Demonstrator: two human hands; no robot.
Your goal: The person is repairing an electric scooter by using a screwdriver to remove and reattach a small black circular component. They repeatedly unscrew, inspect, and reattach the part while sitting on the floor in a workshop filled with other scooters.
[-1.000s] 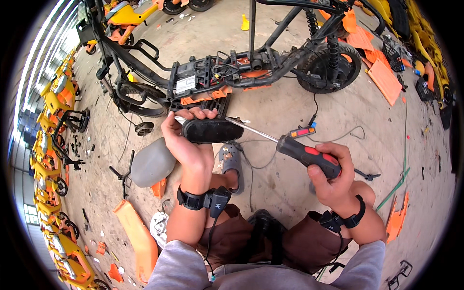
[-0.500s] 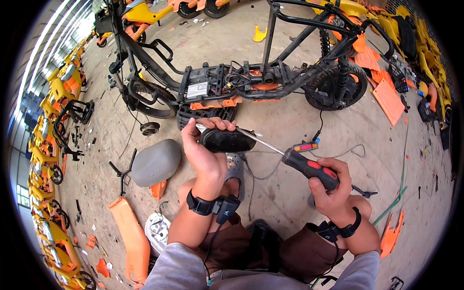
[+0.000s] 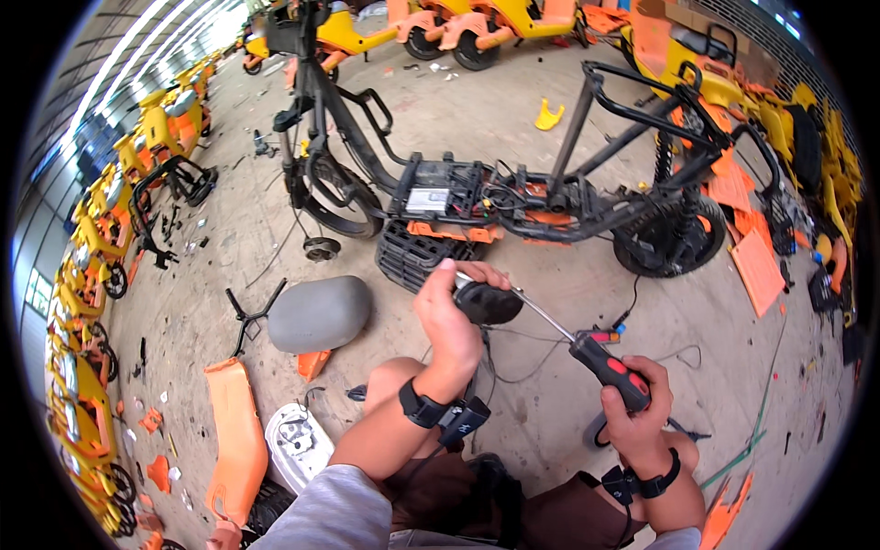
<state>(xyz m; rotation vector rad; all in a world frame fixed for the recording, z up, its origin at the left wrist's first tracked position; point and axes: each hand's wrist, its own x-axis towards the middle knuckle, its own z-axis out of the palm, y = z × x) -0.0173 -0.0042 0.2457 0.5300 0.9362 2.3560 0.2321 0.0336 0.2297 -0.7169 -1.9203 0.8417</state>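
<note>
My left hand is closed around a black oval part with a pale, shiny edge; I cannot make out its exact kind. My right hand grips the black-and-red handle of a screwdriver. The metal shaft slants up and left, its tip at the oval part's upper right edge, partly hidden by my left fingers. Beyond my hands stands a stripped scooter frame with exposed wiring. A black plastic crate-like piece sits on the floor under its near side.
A grey seat, an orange panel and a white shell lie at my left. A cable with a red-and-orange light trails ahead of my right hand. Yellow scooters line the left; loose panels pile up at the right.
The view has shifted, so the scooter frame and floor parts sit differently. The oval part has tilted in my left hand, showing less of its black face. Both hands keep their holds.
</note>
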